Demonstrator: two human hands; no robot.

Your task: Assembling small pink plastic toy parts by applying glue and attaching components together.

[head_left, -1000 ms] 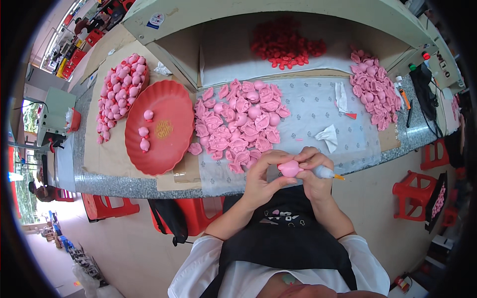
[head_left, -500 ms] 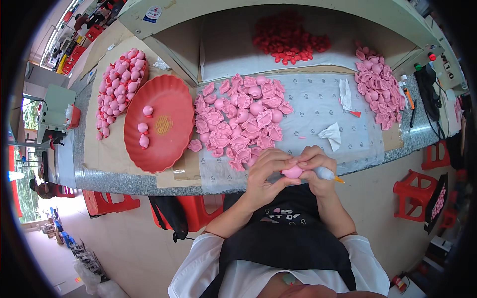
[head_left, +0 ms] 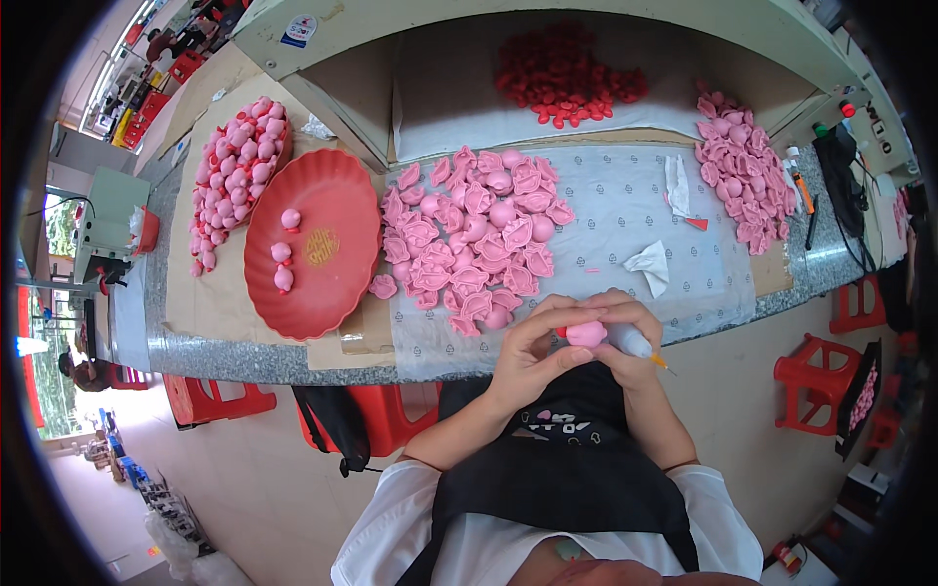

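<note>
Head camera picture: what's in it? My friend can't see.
A person's left hand and right hand hold a pink piece, the right also holding a whitish bottle with an orange tip. In front lies a pile of pink petal-like pieces, with a scalloped red plate to its left.

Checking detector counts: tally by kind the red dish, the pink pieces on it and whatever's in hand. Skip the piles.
Red scalloped dish: 1
Pink pieces: 4 (3 on the dish, 1 held piece between left hand and right hand)
Orange-tipped bottle, in the right hand: 1
Total: 6
</note>
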